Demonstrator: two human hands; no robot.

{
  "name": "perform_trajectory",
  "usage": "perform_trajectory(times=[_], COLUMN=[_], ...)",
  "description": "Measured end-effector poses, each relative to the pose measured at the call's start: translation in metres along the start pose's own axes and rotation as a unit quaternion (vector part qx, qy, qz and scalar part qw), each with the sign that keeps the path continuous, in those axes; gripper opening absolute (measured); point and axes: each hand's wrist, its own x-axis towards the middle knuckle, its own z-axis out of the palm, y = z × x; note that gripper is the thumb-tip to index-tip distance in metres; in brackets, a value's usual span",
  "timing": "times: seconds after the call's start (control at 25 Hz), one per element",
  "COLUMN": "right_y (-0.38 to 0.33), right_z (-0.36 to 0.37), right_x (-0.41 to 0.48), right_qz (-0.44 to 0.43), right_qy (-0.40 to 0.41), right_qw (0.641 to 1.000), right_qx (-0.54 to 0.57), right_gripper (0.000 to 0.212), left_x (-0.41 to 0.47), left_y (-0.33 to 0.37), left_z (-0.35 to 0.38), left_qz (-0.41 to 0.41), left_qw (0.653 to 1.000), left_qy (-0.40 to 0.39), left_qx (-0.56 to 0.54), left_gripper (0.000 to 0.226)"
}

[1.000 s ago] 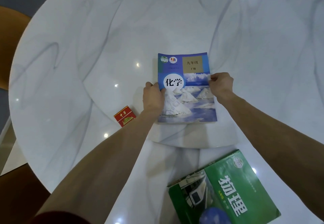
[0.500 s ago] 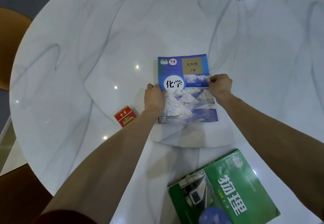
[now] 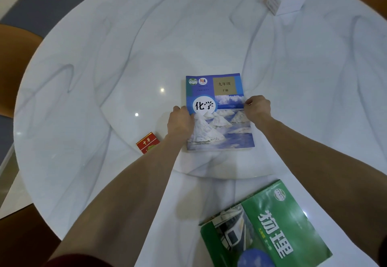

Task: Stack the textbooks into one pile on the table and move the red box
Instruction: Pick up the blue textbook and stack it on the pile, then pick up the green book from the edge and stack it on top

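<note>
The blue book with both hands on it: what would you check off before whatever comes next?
1. Left hand on the blue book's left edge: ok.
2. Right hand on its right edge: ok.
3. Fingers actually under the cover for a lift: cannot tell.
4. Green book stacked with the blue one: not ok, it lies apart at the near edge of the table.
5. Red box out of the way: probably ok; it sits left of the left wrist, not touching the blue book.
6. Free table between the two books: ok.
</note>
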Motion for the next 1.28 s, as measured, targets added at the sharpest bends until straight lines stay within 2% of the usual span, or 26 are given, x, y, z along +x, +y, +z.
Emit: perform_trajectory(times=[0.16, 0.32, 0.6, 0.96, 1.16, 1.28], right_y=[0.014, 0.03, 0.081, 0.156, 0.197, 0.21], right_z=[-0.007, -0.013, -0.024, -0.018, 0.0, 0.009], right_x=[-0.023, -0.049, -0.114, -0.207, -0.261, -0.292], right_qz=[-0.013, -0.062, -0.091, 0.021, 0.09, 0.131], right_qy=[-0.013, -0.006, 0.033, 0.071, 0.081, 0.09], right_qw=[0.997, 0.981, 0.968, 0.986, 0.983, 0.983], right_qx=[-0.081, -0.182, -0.23, -0.152, -0.141, -0.094], right_gripper=[0.028, 0.029, 0.03, 0.03, 0.029, 0.026], left_x=[-0.015, -0.028, -0.07, -0.133, -0.158, -0.17], left_y=[0.007, 0.024, 0.054, 0.065, 0.052, 0.042], left_z=[-0.009, -0.01, 0.001, 0.052, 0.076, 0.089], left_qz=[0.061, 0.152, 0.296, 0.418, 0.428, 0.442], left_qw=[0.994, 0.978, 0.933, 0.876, 0.865, 0.853], left_qy=[0.028, -0.027, -0.052, -0.121, -0.176, -0.194], left_qx=[0.083, 0.144, 0.198, 0.208, 0.195, 0.196], left_gripper=[0.03, 0.031, 0.03, 0.032, 0.034, 0.031])
